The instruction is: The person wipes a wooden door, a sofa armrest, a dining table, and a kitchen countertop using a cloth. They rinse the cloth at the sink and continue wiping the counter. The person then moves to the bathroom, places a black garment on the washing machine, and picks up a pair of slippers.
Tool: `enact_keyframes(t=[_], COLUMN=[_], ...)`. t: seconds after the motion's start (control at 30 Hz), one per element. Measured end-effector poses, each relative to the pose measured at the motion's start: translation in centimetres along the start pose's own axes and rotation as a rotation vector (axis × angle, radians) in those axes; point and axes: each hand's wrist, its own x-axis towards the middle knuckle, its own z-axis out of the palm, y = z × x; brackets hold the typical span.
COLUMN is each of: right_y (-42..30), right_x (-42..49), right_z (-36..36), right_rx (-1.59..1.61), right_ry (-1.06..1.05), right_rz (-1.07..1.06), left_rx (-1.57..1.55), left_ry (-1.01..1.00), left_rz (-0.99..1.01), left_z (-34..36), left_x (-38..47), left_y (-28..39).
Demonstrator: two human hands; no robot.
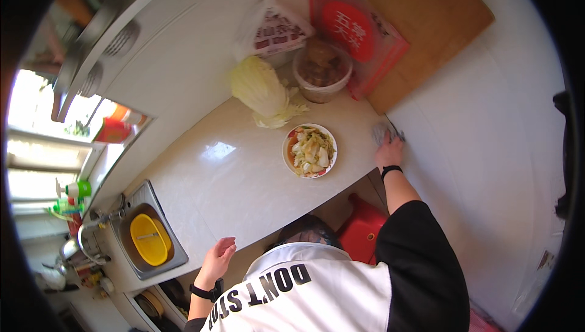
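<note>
At the counter's right end, against the white wall, my right hand (pixel 390 150) holds a bunched grey cloth (pixel 380 133) on the surface. Part of the cloth is hidden under the fingers. My left hand (pixel 221 256) is at the front edge of the pale countertop (pixel 205 186), holding nothing, its thumb apart from the fingers. Left of the cloth stands a white plate (pixel 335 158) of cooked cabbage (pixel 312 150). A partly peeled napa cabbage (pixel 260 86) lies behind it, beside a clear plastic tub (pixel 320 90) of brown food.
A wooden board (pixel 425 35) and a red rice bag (pixel 352 30) lean at the back right corner. On the left, a steel sink (pixel 178 254) contains a yellow basin (pixel 151 240). Below the counter is a red plastic stool (pixel 358 227).
</note>
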Motion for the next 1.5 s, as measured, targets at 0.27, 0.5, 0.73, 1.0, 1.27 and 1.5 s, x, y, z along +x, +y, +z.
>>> enact_keyframes(t=[0.27,0.5,0.73,1.0,1.27,1.5], right_y=[-4.3,-14.8,-32.0,-38.7,-40.6,-50.5], right_x=[-6.8,-21.4,-36.7,-36.7,-34.4,-44.4], right_z=[-1.0,-1.9,-4.0,-6.5,-6.0,-6.3], right_rx=[0.279,0.364,0.452,0.931,0.475,0.409], right_ry=[-0.264,-0.415,-0.806,-0.776,-0.579,-1.180], right_rz=[0.203,-0.284,-0.860,-0.683,-0.662,-1.102], left_rx=[-0.184,-0.346,-0.429,-0.539,-0.674,-0.641], left_ry=[0.176,0.337,0.408,0.616,0.770,0.808], left_rz=[0.010,0.051,0.053,0.003,-0.226,-0.298], left_z=[0.3,2.3,2.8,4.1,7.8,6.0], left_x=[-5.5,-12.2,-19.2,-26.5,-27.5,-23.5], left_y=[-7.2,-17.6,-25.9,-34.6,-35.1,-29.7])
